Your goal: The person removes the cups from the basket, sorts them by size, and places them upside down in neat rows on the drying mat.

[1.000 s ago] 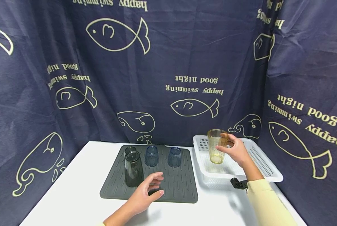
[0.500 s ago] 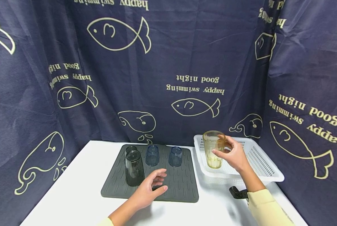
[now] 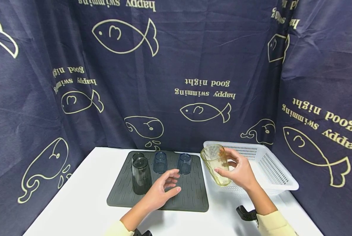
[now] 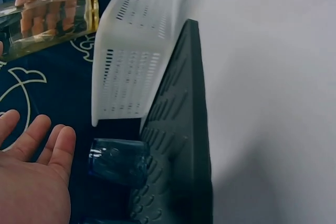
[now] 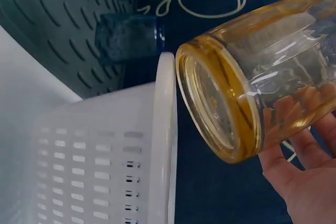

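My right hand (image 3: 238, 168) grips a tall amber drinking glass (image 3: 213, 164) by its side, fingers behind and thumb in front. The glass leans, its mouth up and toward the left, over the left edge of the white basket (image 3: 282, 170). In the right wrist view the thick base of the amber glass (image 5: 220, 98) faces the camera near the basket rim (image 5: 165, 129). My left hand (image 3: 161, 191) hovers over the dark grey drying mat (image 3: 190, 200) with relaxed fingers, holding nothing. A tall dark grey glass (image 3: 141, 177) stands upside down left of it.
Two small blue glasses (image 3: 160, 163) (image 3: 184, 164) stand upside down at the mat's back. Another dark glass (image 3: 137, 155) is partly hidden behind the tall grey one. The white table (image 3: 81, 196) carries mat and basket; a dark fish-print curtain (image 3: 152, 82) hangs behind.
My right hand has brought the amber glass left and nearer from over the basket, tilting it. My left hand has shifted slightly right and up over the mat.
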A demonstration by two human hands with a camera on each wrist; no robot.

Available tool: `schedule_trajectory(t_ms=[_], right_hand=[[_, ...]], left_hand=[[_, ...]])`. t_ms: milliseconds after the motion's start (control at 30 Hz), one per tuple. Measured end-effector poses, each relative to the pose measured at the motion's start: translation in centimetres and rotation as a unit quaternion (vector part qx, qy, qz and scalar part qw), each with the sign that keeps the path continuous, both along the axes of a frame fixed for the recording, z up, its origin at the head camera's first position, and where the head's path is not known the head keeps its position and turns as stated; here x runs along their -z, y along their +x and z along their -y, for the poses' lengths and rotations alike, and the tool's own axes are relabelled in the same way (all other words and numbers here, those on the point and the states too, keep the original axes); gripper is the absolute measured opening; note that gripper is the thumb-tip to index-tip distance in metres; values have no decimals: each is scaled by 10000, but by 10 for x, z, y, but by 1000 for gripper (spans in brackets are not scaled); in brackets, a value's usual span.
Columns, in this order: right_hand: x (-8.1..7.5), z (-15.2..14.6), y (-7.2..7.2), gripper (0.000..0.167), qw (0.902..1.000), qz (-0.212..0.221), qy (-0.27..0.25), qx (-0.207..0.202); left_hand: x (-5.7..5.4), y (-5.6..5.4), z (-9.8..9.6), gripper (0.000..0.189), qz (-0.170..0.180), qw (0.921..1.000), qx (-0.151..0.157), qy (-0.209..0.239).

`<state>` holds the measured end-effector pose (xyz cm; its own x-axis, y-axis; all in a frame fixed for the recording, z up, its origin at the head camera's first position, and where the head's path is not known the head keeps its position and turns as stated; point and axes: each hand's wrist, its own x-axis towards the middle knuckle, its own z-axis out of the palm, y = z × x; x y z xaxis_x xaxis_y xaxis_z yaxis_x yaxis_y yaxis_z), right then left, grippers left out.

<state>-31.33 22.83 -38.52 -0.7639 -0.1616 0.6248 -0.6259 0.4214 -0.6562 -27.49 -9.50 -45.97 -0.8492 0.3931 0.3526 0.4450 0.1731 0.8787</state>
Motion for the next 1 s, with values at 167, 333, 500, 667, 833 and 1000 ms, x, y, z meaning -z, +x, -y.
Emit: schedule_trajectory(t_ms=[167, 333, 500, 667, 833, 1000], right_hand=[[1, 7, 9, 70, 9992, -292, 270, -16], [4, 14, 18, 71, 9962, -557, 645, -189], [13, 22, 24, 69, 9920, -610, 1010, -443], [20, 30, 31, 69, 9885, -502, 1289, -617], [23, 37, 38, 70, 9827, -498, 1621, -739], [28, 42, 40, 70, 9775, -610, 1841, -827]], left_hand=[[-2, -2, -3, 60, -141, 9998, 91, 70], [-2, -3, -5, 62, -70, 9996, 238, 152], [-1, -2, -7, 64, -33, 9991, 369, 223], [1, 0, -9, 67, -25, 9988, 454, 203], [2, 2, -12, 72, 49, 9988, 453, 180], [1, 5, -15, 78, 211, 9978, 597, 212]])
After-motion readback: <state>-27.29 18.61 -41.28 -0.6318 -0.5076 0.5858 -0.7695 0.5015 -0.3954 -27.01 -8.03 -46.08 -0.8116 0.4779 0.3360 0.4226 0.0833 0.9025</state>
